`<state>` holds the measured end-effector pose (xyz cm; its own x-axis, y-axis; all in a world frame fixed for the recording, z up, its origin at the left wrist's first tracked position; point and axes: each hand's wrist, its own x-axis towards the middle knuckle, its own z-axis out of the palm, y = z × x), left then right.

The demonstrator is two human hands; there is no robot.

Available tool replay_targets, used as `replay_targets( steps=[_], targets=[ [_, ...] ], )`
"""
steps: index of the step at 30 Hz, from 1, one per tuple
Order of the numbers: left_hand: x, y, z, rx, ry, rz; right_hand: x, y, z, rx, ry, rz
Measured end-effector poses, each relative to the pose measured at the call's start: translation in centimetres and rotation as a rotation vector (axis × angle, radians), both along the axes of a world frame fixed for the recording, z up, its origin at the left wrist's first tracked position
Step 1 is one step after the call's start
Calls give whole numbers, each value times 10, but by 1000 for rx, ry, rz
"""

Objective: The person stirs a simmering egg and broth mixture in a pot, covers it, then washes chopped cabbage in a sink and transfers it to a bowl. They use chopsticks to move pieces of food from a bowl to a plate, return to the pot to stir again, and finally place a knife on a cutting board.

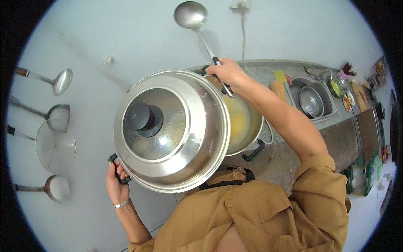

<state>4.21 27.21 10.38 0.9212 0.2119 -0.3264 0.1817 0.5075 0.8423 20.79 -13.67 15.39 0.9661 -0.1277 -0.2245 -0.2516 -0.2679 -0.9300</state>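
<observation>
My left hand [118,176] grips a black side handle [119,169] at the lower left of a large domed steel lid [201,135]. The lid has a wet glass centre and a black knob [138,116]. Whether a steamer tier sits beneath it I cannot tell. My right hand [231,74] is closed around the handle of a steel ladle [190,15], its bowl pointing up towards the wall. A black grip lies close to those fingers; whether they hold it too is unclear. Partly covered by the lid, a steel pot [256,135] contains cloudy liquid with something yellow [237,123].
On the left wall hang a ladle [63,82], a spatula [59,115], a wire skimmer [55,145] and another ladle [59,188]. Along the counter are a sink [294,91] with a steel bowl [311,102], small food bowls [347,103] and a cutting board [360,96]. A power cord [243,37] runs down the wall.
</observation>
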Motion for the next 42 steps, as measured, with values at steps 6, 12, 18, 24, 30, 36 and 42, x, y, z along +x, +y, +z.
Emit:
replay_targets(
  steps=[6,12,18,24,30,36,42],
  targets=[
    [89,-54,-9,32,17,-312,-51,-96,-18,58,-43,-244],
    [159,-113,-25,145,71,-475,-92,-144,-43,97,-78,-507],
    [201,-144,-42,192,88,-613,-112,-169,-88,194,-139,-671],
    [221,-146,-45,240,98,-656,-121,-161,-91,163,-52,-725],
    [226,-142,-45,213,93,-683,-120,-148,-86,148,-64,-762],
    [229,-137,-49,227,104,-639,-106,-148,-103,76,-38,-767],
    [231,-138,-51,196,52,-662,-99,-151,-119,125,-79,-783]
  ],
)
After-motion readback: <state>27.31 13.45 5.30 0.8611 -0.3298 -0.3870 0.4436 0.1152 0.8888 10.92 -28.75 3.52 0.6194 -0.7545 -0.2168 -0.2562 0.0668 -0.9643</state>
